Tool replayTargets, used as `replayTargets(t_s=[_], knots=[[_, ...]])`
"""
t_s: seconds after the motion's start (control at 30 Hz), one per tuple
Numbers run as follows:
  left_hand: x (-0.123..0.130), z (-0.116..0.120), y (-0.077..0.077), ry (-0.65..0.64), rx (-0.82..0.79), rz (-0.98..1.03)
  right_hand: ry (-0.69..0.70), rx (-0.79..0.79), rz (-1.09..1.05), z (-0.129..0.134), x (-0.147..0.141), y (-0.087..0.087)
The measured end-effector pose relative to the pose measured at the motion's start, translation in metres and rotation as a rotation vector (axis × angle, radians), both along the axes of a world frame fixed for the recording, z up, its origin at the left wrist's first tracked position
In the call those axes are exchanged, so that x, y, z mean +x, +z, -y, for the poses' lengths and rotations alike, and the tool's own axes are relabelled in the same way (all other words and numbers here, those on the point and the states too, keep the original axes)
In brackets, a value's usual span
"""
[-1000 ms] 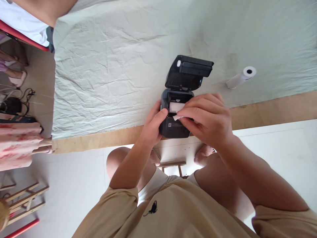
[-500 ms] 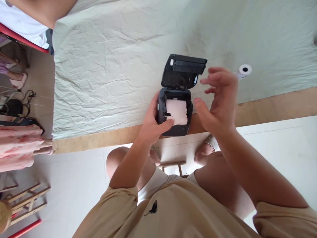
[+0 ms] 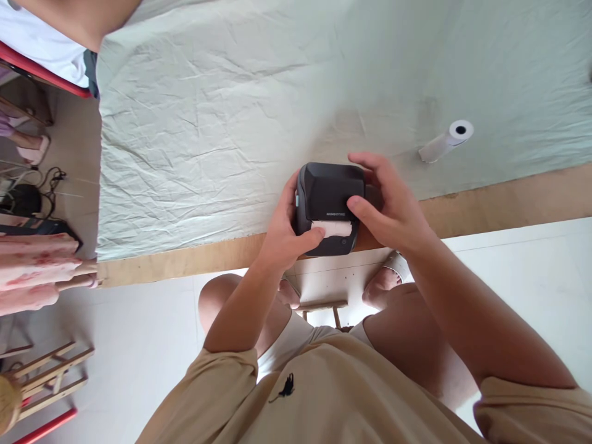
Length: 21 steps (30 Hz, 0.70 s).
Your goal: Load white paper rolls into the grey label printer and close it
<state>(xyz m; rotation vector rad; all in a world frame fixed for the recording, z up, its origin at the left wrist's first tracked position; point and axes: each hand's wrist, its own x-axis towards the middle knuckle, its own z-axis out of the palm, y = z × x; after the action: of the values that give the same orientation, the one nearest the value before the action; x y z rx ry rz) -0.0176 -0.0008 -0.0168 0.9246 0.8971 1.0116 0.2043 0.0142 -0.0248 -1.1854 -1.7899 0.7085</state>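
A small black label printer (image 3: 330, 188) sits at the table's near edge with its lid down. A strip of white paper (image 3: 337, 229) pokes out below the lid. My left hand (image 3: 285, 228) wraps the printer's left side, its thumb pressing on the paper. At the right side, my right hand (image 3: 388, 200) has its thumb on the lid and its fingers spread behind, partly hidden. It touches the lid without gripping it. To the right, a white paper roll (image 3: 441, 143) stands upright on the cloth.
A pale green wrinkled cloth (image 3: 208, 135) covers the table, with a bare wooden edge (image 3: 185, 264) along the near side. Another person's arm (image 3: 87, 21) reaches in at the upper left. A wooden stool (image 3: 55, 373) stands on the floor at the lower left.
The printer's lid has swung down from raised to closed, covering the paper inside. My right hand has moved left onto the lid. My left hand has stayed in place.
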Motion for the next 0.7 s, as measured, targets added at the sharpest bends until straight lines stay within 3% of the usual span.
replayTargets(t_s=[0.33,0.5,0.7], knots=[[0.014,-0.003,0.01,0.099,-0.123,0.029,0.019,-0.042,0.062,-0.009,0.001,-0.013],[0.018,-0.003,0.007,0.13,-0.063,0.026,0.022,-0.004,0.102,-0.012,0.003,-0.016],[0.025,-0.006,0.001,0.155,0.031,0.07,0.027,-0.024,0.141,-0.014,0.002,-0.002]])
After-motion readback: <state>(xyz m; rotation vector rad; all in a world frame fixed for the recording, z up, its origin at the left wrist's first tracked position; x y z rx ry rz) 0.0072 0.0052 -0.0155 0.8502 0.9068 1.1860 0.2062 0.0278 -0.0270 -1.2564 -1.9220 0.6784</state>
